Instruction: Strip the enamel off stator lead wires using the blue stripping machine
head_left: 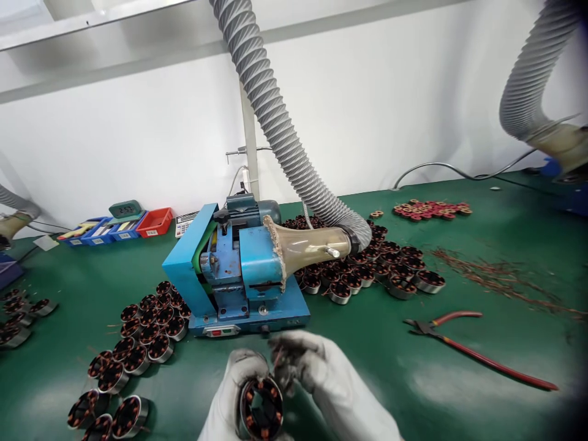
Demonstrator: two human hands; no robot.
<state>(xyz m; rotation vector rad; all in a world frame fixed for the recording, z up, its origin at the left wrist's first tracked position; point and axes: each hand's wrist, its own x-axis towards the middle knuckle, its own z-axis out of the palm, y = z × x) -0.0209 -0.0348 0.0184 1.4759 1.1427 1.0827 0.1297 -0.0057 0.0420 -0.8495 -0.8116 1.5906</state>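
Observation:
My left hand (pixel 229 389), in a white glove, is wrapped around a motor stator (pixel 267 419) at the bottom middle. The stator is a silvery ring with copper windings and a black inside, its open face turned towards me. My gloved right hand (pixel 324 373) is just right of it, with dark, soiled fingertips curled together close to the stator's upper edge. Whatever is between those fingers is too small and blurred to make out. Just beyond both hands is a blue belt-driven machine (pixel 261 257) with a red and green switch on its base.
Stators (pixel 149 334) stand in rows left of the machine, and more stators (pixel 340 291) behind and right. Red-handled cutters (pixel 478 349) lie open at right, near loose copper wire offcuts (pixel 496 272). A grey hose (pixel 280 116) descends to the machine. Red rings (pixel 432 210) and small bins (pixel 155 222) sit farther back.

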